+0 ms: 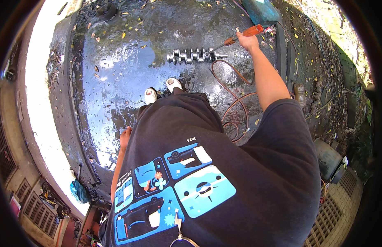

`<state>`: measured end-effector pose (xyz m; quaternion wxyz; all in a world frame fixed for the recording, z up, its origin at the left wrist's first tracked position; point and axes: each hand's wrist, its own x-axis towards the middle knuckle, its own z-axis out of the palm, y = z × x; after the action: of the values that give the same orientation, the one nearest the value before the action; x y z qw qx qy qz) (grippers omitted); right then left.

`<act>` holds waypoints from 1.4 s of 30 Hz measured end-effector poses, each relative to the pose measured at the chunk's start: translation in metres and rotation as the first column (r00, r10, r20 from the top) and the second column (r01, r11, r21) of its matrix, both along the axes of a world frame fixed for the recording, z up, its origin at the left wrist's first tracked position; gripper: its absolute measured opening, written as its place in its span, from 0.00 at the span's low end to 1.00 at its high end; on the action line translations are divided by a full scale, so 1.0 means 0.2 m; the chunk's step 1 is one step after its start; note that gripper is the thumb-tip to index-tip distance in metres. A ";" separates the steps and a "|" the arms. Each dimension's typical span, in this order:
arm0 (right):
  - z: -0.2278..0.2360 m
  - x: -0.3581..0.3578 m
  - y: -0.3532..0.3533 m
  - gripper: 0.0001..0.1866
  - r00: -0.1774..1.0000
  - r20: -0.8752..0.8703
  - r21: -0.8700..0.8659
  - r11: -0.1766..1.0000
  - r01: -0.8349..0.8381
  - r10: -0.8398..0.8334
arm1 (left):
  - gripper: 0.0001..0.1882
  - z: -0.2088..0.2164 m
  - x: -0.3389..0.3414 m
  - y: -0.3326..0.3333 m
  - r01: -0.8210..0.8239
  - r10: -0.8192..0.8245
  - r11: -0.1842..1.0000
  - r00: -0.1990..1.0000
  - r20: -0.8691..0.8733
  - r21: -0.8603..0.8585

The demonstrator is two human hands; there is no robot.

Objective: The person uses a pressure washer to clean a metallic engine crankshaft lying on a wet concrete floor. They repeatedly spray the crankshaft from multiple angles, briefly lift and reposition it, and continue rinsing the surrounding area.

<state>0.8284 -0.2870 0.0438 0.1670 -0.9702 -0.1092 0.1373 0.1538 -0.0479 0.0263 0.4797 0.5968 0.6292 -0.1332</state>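
A shiny metal crankshaft point(191, 55) lies across the wet ground ahead of my feet. My right hand point(247, 41) is wrapped round a spray gun with an orange handle point(253, 30) and a thin metal wand. The wand slants down to the left, its tip close above the crankshaft's right part; whether they touch I cannot tell. Hanging beside my left thigh, partly behind my dark shirt, my left hand point(125, 138) seems to hold nothing, with its fingers loosely extended.
A brown hose point(228, 90) loops over the ground right of my white shoes point(173, 84). Beyond my right hand stands a teal container point(261, 13). A concrete curb point(67, 82) runs along the left. At right are a plastic bottle point(299, 92) and a dark drum point(327, 155).
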 end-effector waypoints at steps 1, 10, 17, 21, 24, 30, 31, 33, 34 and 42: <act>0.00 0.00 0.00 0.26 1.000 -0.007 -0.007 1.000 0.002 -0.002 | 0.27 0.00 0.00 0.01 0.007 -0.007 1.000 1.000 -0.019 -0.018; 0.08 -0.04 0.00 0.31 0.992 -0.110 0.015 0.998 0.059 -0.057 | 0.27 0.00 0.02 0.00 -0.003 0.002 1.000 1.000 0.015 0.027; 0.06 -0.13 -0.09 0.30 0.985 -0.152 0.015 0.996 0.089 -0.085 | 0.26 0.00 0.03 0.02 0.004 -0.006 0.999 0.998 -0.055 -0.044; 0.08 -0.32 -0.32 0.24 0.990 -0.116 0.132 0.987 0.091 -0.076 | 0.26 0.05 0.06 0.02 0.011 -0.011 0.999 1.000 0.008 -0.047; 0.12 -0.49 -0.52 0.21 0.974 -0.140 0.145 0.970 0.196 -0.176 | 0.26 0.07 0.07 0.01 0.067 -0.067 0.997 0.998 0.004 -0.045; 0.23 -1.02 -0.84 0.14 0.886 -0.234 0.429 0.776 0.463 -0.400 | 0.24 -0.10 0.08 0.08 0.111 -0.095 0.988 0.985 0.141 -0.110; 0.24 -1.12 -0.87 0.13 0.865 -0.260 0.478 0.721 0.502 -0.430 | 0.24 -0.12 0.10 0.12 0.084 -0.045 0.983 0.972 0.229 -0.163; 0.27 -1.32 -0.91 0.13 0.809 -0.333 0.566 0.583 0.583 -0.485 | 0.23 -0.10 0.15 0.21 0.124 -0.078 0.974 0.969 0.232 -0.189; 0.28 -1.40 -0.92 0.13 0.789 -0.343 0.577 0.548 0.605 -0.510 | 0.23 -0.06 0.17 0.27 0.186 -0.163 0.969 0.976 0.147 -0.161; 0.32 -1.99 -0.98 0.12 0.668 -0.391 0.631 0.344 0.696 -0.634 | 0.28 0.12 0.26 0.57 0.188 -0.172 0.965 0.980 0.104 -0.180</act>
<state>0.4298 -0.4838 0.1081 0.5888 -0.7660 0.2553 0.0378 0.2053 0.0660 0.0510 0.5471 0.6085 0.5353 -0.2093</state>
